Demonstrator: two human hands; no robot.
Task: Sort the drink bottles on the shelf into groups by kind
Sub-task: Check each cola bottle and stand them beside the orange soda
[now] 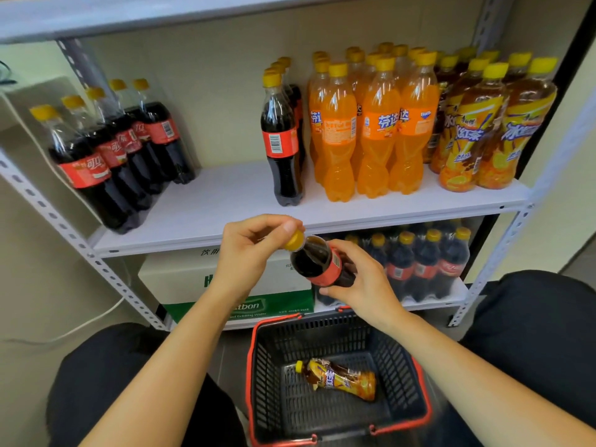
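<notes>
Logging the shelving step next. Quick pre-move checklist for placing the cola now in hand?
1. Grip: left hand pinches the yellow cap and right hand wraps the body of the cola bottle: ok.
2. Kind: dark drink with a red label, matching the shelved colas: ok.
3. Landing spot: bare shelf between the left cola group and the middle cola row: ok.
4. Colas in one group: two separate clusters: not ok.
5. Cap tight: cannot tell.
6. Basket emptied: one iced tea bottle lies inside: not ok.
</notes>
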